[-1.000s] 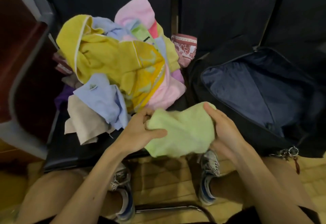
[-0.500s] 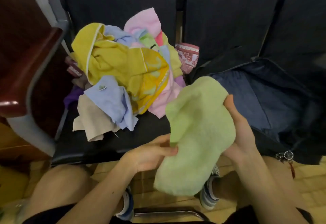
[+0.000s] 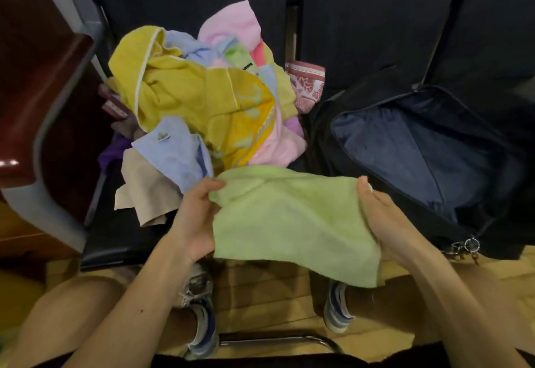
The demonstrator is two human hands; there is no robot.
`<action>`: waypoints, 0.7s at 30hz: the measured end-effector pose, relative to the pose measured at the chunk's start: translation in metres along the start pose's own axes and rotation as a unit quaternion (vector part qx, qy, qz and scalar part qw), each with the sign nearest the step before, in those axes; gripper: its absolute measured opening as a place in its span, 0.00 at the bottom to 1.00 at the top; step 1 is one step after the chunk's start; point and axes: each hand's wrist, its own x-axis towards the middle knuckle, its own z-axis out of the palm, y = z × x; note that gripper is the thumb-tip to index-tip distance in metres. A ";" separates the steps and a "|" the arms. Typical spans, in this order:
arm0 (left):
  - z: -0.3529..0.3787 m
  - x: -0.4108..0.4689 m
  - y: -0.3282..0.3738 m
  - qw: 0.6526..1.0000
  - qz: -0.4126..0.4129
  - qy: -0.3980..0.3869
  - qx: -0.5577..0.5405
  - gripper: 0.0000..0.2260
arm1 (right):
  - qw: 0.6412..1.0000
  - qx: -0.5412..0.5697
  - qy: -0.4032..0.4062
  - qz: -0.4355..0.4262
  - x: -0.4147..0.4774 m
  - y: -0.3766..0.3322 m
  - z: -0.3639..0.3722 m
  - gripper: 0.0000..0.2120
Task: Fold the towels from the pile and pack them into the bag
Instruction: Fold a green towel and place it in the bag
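Between my hands, head view: I see the green towel [image 3: 292,222] spread wide and fairly flat, held in the air over the front edge of the seat [image 3: 121,237] and my knees. Its near edge hangs loose toward the floor [image 3: 260,295].
Grip, left: my left hand [image 3: 194,222] holds the towel's left edge. The thumb lies on top of the cloth and the fingers [image 3: 214,185] curl round it from below.
Grip, right: my right hand [image 3: 388,222] pinches the far right corner with the thumb pressed over the top. The other fingers are mostly hidden by the cloth.
Seat ahead: the pile [image 3: 202,101] sits just beyond my left hand. A yellow towel [image 3: 179,92] lies on top and a pink towel [image 3: 234,23] at the back. A blue towel [image 3: 173,153] and a beige towel [image 3: 142,188] spill toward me, the blue one just beside my left thumb.
Seat to the right: the bag [image 3: 419,147] lies unzipped, its blue lining showing. The green towel is outside it, just beside its near left rim.
Gap at the back: a red cloth [image 3: 307,83] with a pale pattern sits between pile and bag.
Bag's near corner: a keyring [image 3: 469,246] dangles just right of my right wrist.
Below the towel: two shoes [image 3: 202,324] stand on the wooden floor.
Far left: a dark red-brown panel [image 3: 43,92] with a grey rim stands beside the seat.
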 end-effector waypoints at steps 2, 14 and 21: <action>-0.001 -0.004 0.005 1.000 0.020 0.007 -0.016 0.18 | 0.999 0.037 -0.030 0.009 -0.004 0.002 -0.005 0.20; 0.000 -0.021 -0.011 0.979 -0.137 -0.061 0.139 0.28 | 0.952 0.304 -0.035 0.013 -0.006 0.000 -0.013 0.23; 0.001 -0.012 -0.008 0.972 -0.054 0.008 0.227 0.46 | 0.984 0.156 -0.078 0.040 -0.002 0.010 -0.020 0.14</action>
